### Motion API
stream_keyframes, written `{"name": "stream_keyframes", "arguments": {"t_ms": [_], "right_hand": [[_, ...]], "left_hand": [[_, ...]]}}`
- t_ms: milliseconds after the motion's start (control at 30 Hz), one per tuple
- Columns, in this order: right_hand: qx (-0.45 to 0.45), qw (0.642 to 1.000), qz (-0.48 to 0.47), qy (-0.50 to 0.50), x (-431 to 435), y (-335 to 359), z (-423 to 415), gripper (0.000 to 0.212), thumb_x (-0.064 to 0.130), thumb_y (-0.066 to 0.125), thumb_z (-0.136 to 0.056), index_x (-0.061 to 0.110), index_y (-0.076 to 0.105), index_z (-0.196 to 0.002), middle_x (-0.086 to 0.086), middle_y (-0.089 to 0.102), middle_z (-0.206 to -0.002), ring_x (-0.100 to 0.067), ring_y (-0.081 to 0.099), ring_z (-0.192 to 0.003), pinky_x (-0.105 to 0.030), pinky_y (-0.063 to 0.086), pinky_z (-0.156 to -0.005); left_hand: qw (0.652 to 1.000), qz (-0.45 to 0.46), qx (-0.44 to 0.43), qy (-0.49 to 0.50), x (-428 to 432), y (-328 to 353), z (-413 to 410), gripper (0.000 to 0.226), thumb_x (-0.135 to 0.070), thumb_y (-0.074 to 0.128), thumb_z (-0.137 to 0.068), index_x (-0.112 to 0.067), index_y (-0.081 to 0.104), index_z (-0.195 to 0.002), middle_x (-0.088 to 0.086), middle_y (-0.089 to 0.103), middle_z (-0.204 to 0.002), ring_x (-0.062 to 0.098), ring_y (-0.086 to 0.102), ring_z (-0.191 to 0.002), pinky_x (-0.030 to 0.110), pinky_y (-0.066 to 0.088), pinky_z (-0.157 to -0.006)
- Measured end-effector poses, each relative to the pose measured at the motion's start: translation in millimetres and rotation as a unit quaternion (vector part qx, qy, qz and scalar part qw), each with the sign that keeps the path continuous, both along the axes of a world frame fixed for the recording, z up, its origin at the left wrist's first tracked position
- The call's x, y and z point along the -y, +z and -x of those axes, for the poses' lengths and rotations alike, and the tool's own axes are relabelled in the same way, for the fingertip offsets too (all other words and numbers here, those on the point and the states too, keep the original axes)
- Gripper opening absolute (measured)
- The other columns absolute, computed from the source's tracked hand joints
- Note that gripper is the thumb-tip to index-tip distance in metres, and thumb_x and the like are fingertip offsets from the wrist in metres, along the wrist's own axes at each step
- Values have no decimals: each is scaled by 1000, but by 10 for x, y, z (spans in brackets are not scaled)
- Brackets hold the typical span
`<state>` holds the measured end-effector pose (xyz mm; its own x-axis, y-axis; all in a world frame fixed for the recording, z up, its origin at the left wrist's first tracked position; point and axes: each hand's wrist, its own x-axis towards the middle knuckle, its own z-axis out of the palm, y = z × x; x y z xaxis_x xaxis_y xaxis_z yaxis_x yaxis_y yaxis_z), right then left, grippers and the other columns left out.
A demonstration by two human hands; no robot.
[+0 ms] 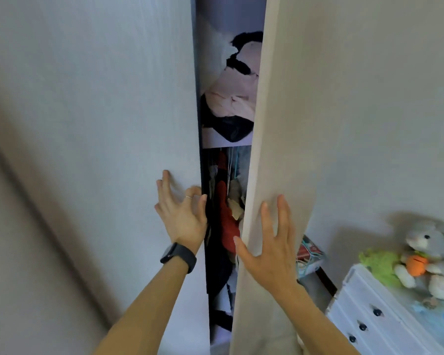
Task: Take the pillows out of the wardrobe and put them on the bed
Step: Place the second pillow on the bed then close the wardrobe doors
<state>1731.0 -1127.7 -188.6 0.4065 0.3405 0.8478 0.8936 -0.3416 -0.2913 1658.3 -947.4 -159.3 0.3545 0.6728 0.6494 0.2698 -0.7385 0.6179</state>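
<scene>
The wardrobe (226,175) stands ajar, left hand (182,213) and right hand (267,249) spread wide, flat on its two doors.

Pale grey-white left wardrobe door (92,124) beside a warmer beige right door (318,111); through the gap, a cream-and-black bundle (231,98) on the upper shelf, possibly a pillow or plush; below it, a red garment (227,221) among dark clothes; a black watch band (179,256) and thin silver ring (188,197) on the left hand; a white drawer unit (369,308) with dark knobs; on it, a grey rabbit toy (428,249) holding an orange carrot (417,265), beside a lime-green plush (381,265).
</scene>
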Motion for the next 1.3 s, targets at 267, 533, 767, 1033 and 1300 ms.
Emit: {"name": "stream_keyframes", "arguments": {"t_ms": [267, 533, 767, 1033, 1300], "right_hand": [[26, 999, 8, 33, -691, -172, -327, 97, 51, 72, -87, 12, 20, -158, -29, 13, -164, -47, 14, -152, -60, 25, -120], [58, 997, 37, 45, -970, -320, -665, 94, 70, 55, -88, 23, 17, -161, -24, 18, -164, -40, 14, -154, -61, 19, -121], [78, 995, 45, 47, -1167, -393, -907, 88, 70, 55, -88, 19, 32, -156, -19, 18, -166, -37, 20, -153, -60, 21, -120], [82, 993, 58, 59, -1318, -439, -1071, 90, 69, 48, -88, 29, 17, -161, -11, 9, -170, -30, 11, -156, -56, 16, -122], [66, 991, 79, 82, -1317, -406, -1123, 86, 69, 47, -90, 27, 22, -161, -13, 16, -169, -31, 14, -156, -56, 17, -122]], "left_hand": [[999, 28, -4, 15, 46, 52, -30, 6, -30, 61, -98, -36, 64, -99, 3, 4, -168, 27, 1, -155, 67, 23, -112], [997, 68, -10, 27, 141, 140, -26, 40, -75, 52, -85, -41, 67, -99, -13, -7, -166, 13, -10, -154, 62, -3, -119], [994, 64, -38, 85, 122, 126, -248, 22, -50, 69, -88, -32, 65, -100, -14, -12, -165, 18, -11, -155, 61, 2, -121], [989, 73, -41, 121, 32, 112, -486, 18, -46, 65, -92, -35, 64, -106, -31, -35, -153, 12, -21, -152, 51, -8, -122], [989, 77, -70, 102, -40, 90, -493, 24, -47, 62, -95, -35, 65, -115, -13, -22, -165, 10, -24, -151, 45, -7, -121]]}}
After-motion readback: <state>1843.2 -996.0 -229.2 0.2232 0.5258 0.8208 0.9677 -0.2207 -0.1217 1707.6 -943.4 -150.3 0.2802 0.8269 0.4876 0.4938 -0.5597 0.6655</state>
